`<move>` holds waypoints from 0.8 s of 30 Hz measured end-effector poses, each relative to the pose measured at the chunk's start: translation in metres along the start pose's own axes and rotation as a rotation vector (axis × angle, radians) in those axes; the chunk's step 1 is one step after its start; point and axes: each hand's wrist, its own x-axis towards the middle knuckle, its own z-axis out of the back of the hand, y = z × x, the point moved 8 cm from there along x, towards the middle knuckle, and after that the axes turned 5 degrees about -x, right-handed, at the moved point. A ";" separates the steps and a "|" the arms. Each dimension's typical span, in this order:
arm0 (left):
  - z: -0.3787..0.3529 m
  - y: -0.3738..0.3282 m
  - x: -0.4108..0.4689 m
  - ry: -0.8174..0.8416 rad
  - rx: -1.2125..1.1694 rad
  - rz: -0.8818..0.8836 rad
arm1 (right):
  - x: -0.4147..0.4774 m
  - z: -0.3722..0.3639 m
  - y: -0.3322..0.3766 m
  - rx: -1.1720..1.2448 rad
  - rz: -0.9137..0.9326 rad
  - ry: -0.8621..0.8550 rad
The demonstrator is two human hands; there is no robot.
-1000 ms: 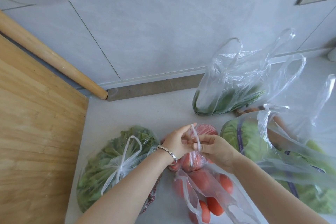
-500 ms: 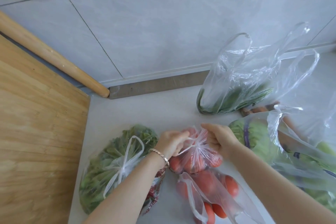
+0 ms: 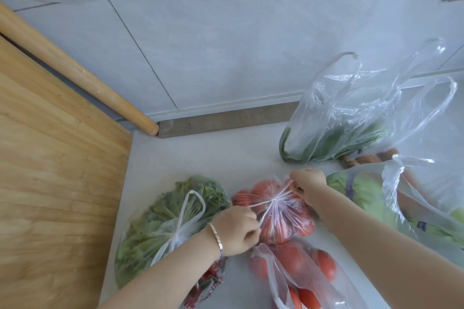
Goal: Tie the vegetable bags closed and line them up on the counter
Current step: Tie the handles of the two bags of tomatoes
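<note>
A clear bag of red tomatoes (image 3: pixel 281 218) lies on the pale counter (image 3: pixel 200 158). Its two handles are drawn out tight from a knot at the bag's top. My left hand (image 3: pixel 236 229) grips one handle at the lower left. My right hand (image 3: pixel 307 183) grips the other at the upper right. Left of it lies a tied bag of leafy greens (image 3: pixel 163 223). A second, open bag of tomatoes (image 3: pixel 306 273) lies nearer to me. An open bag of dark greens (image 3: pixel 351 118) stands at the back right.
An open bag with pale green cabbage (image 3: pixel 371 195) lies at the right, partly under my right forearm, with carrots (image 3: pixel 366 158) behind it. A wooden board (image 3: pixel 50 170) and rolling pin (image 3: pixel 82 75) fill the left. The tiled wall (image 3: pixel 226 45) bounds the back.
My hands have moved apart, the left toward me and the right away, pulling the tomato bag's handles taut into a knot. The view has shifted slightly.
</note>
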 end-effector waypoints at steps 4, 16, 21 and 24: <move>0.001 0.057 -0.013 -0.271 -0.701 0.792 | -0.018 0.004 0.016 -0.347 0.273 -0.038; -0.013 -0.044 -0.045 0.592 -0.609 1.021 | -0.142 0.032 -0.037 -1.307 0.326 0.517; -0.010 -0.058 -0.040 0.329 -0.789 0.958 | -0.161 0.053 -0.060 -1.776 0.365 0.394; 0.009 -0.055 -0.037 -0.036 -1.202 0.968 | -0.155 0.067 -0.052 -1.659 0.348 0.260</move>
